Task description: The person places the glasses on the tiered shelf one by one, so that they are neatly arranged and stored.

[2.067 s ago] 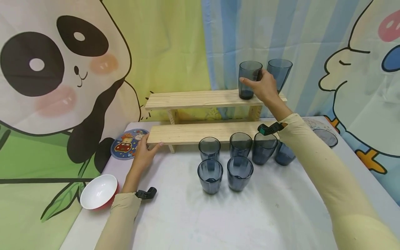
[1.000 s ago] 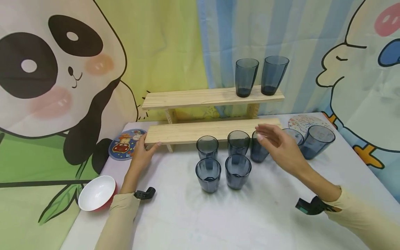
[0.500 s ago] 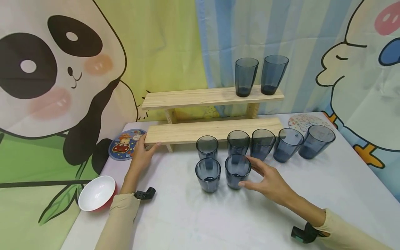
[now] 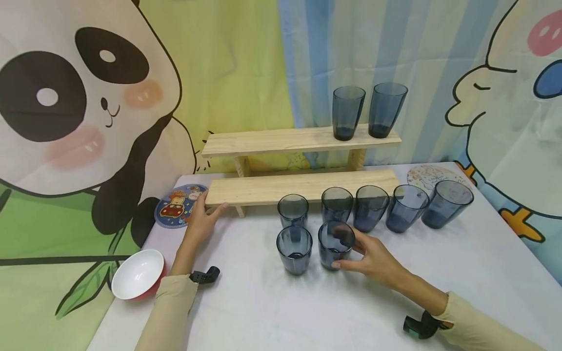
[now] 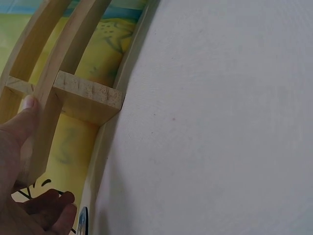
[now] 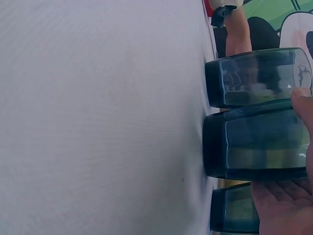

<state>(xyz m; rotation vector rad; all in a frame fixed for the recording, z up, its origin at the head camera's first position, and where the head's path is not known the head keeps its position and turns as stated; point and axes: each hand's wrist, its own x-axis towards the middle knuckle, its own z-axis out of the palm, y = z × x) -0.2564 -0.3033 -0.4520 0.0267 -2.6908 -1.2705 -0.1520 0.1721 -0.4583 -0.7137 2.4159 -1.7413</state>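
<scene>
My right hand (image 4: 376,259) holds a blue-grey drinking glass (image 4: 330,251) standing upright on the table, thumb in front and fingers behind. In the right wrist view that glass (image 6: 259,142) fills the space between thumb and fingers. Another glass (image 4: 294,251) stands just left of it, and several more glasses (image 4: 371,209) line up behind. At the left end of the two-tier wooden shelf (image 4: 303,187), my left hand (image 4: 199,222) grips the lower board. The left wrist view has its thumb pressed on the board's wood (image 5: 49,112), with the other fingers at its end.
Two glasses (image 4: 347,114) stand on the upper board's right side. A red bowl with white inside (image 4: 138,274) sits at the table's left edge, below a round blue cartoon mat (image 4: 177,207). Another round patterned mat (image 4: 432,174) lies at the back right.
After releasing a glass on the upper board, my right hand came down to the front-row glass and closed around it. My left hand stayed on the shelf end.
</scene>
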